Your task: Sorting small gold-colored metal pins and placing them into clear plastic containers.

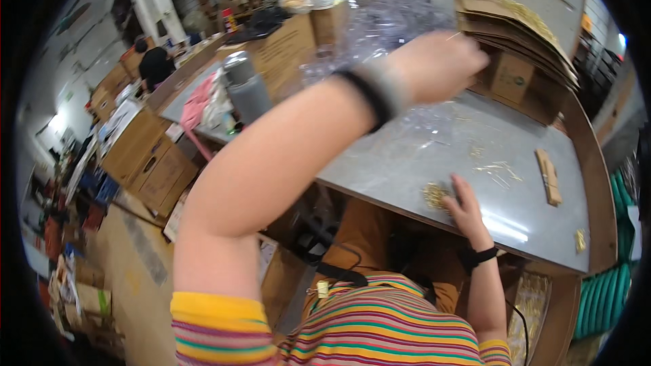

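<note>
My left hand (437,68) is raised over the far part of the grey table (386,163), its arm stretched across the view. Its fingers are curled closed and smeared by motion; a thin light sliver shows at them, too blurred to name. Beside the near edge my right hand (469,213) has its fingers apart, the tips next to a small heap of gold-coloured metal pins (432,196). More loose gold pins (500,171) lie scattered farther out on the tabletop. Crumpled clear plastic bags (386,24) are piled beyond my left hand, which partly covers them.
Flat cardboard sheets (502,27) are stacked on a cardboard box (512,78) at the back right. A tan folded strip (548,176) lies near the right cardboard wall (600,183). At the left stands a grey bottle (247,91). Far off, a person (156,64) is in dark clothing.
</note>
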The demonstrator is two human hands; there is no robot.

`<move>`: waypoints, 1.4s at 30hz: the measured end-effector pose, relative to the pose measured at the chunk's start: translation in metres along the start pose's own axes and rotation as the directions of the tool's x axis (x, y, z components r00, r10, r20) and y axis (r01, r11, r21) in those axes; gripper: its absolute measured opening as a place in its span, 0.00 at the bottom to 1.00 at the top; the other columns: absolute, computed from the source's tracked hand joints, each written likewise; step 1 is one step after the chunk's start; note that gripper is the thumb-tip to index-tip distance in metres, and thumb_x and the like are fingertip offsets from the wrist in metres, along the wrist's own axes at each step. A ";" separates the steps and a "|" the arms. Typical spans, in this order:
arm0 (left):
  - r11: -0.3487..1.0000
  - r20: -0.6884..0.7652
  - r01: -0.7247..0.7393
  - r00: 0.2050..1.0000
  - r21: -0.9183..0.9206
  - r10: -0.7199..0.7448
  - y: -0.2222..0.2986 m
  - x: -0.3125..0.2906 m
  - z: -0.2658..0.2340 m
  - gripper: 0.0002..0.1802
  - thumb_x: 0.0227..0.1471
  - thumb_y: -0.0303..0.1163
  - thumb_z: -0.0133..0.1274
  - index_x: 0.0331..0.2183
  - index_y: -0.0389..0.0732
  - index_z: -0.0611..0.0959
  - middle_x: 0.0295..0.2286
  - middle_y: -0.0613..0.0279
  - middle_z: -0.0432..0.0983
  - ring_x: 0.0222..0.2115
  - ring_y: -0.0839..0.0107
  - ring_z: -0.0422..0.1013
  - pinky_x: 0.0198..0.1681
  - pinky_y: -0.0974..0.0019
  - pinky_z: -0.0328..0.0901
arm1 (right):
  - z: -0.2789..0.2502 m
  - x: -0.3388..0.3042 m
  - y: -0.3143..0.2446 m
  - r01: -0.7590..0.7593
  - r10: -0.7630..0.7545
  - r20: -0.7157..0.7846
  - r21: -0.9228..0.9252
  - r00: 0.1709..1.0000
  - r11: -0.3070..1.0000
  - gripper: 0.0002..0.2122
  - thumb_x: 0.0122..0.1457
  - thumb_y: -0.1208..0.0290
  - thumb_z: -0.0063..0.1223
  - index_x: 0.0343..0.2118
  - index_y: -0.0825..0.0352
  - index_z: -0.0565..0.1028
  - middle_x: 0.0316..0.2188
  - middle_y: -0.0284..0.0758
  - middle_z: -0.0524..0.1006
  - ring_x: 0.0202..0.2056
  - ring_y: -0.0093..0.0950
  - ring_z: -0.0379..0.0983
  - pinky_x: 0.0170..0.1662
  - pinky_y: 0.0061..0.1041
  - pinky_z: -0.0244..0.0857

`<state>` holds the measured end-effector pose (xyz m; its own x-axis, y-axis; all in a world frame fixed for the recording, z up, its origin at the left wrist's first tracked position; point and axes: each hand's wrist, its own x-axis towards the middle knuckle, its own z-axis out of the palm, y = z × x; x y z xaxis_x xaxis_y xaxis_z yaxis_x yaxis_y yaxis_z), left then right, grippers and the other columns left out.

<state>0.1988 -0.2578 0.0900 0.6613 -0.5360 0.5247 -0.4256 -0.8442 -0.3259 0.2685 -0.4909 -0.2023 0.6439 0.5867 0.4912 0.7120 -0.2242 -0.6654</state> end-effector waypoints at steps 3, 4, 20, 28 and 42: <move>0.878 0.171 0.186 0.978 -0.442 -0.121 0.025 -0.096 0.058 0.19 0.52 0.32 0.57 0.44 0.32 0.78 0.39 0.44 0.76 0.45 0.48 0.71 0.50 0.51 0.65 | -0.006 -0.005 -0.023 0.083 -0.073 0.121 -0.086 0.990 0.993 0.20 0.57 0.71 0.60 0.52 0.69 0.73 0.52 0.44 0.74 0.57 0.42 0.65 0.61 0.38 0.59; 0.820 0.348 0.285 0.931 -0.496 -0.113 0.035 -0.120 0.082 0.28 0.51 0.37 0.61 0.49 0.30 0.75 0.45 0.40 0.74 0.49 0.47 0.69 0.54 0.51 0.64 | -0.006 -0.004 -0.029 0.107 -0.090 0.129 -0.129 0.988 0.986 0.20 0.55 0.71 0.60 0.52 0.68 0.73 0.52 0.44 0.74 0.56 0.43 0.66 0.60 0.39 0.59; 0.713 0.263 0.377 0.926 -0.591 -0.271 0.142 -0.133 0.208 0.33 0.50 0.23 0.53 0.57 0.27 0.65 0.57 0.39 0.60 0.60 0.44 0.56 0.65 0.47 0.51 | 0.018 -0.021 -0.069 -0.163 0.168 0.021 -0.139 0.986 0.977 0.29 0.60 0.79 0.50 0.62 0.78 0.54 0.65 0.59 0.51 0.65 0.56 0.50 0.67 0.45 0.48; 0.466 0.369 0.543 0.831 -0.699 -0.416 0.140 -0.132 0.198 0.41 0.47 0.21 0.58 0.61 0.30 0.60 0.56 0.40 0.60 0.59 0.43 0.58 0.63 0.50 0.56 | -0.010 0.006 -0.055 0.035 0.025 0.273 -0.215 0.962 0.976 0.34 0.52 0.70 0.63 0.61 0.73 0.61 0.58 0.49 0.66 0.61 0.49 0.60 0.64 0.41 0.55; 0.542 0.309 0.471 0.878 -0.696 -0.365 0.144 -0.129 0.197 0.38 0.52 0.17 0.44 0.64 0.26 0.52 0.61 0.34 0.53 0.60 0.37 0.56 0.63 0.49 0.55 | 0.011 0.001 -0.072 -0.079 0.137 0.212 -0.261 0.968 0.962 0.28 0.55 0.84 0.47 0.60 0.80 0.59 0.61 0.54 0.60 0.63 0.51 0.55 0.65 0.43 0.54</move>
<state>0.1736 -0.3117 -0.1794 0.9272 -0.1649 0.3364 -0.3494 -0.7045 0.6177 0.2147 -0.4658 -0.1594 0.6608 0.7021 0.2653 0.7075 -0.4647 -0.5325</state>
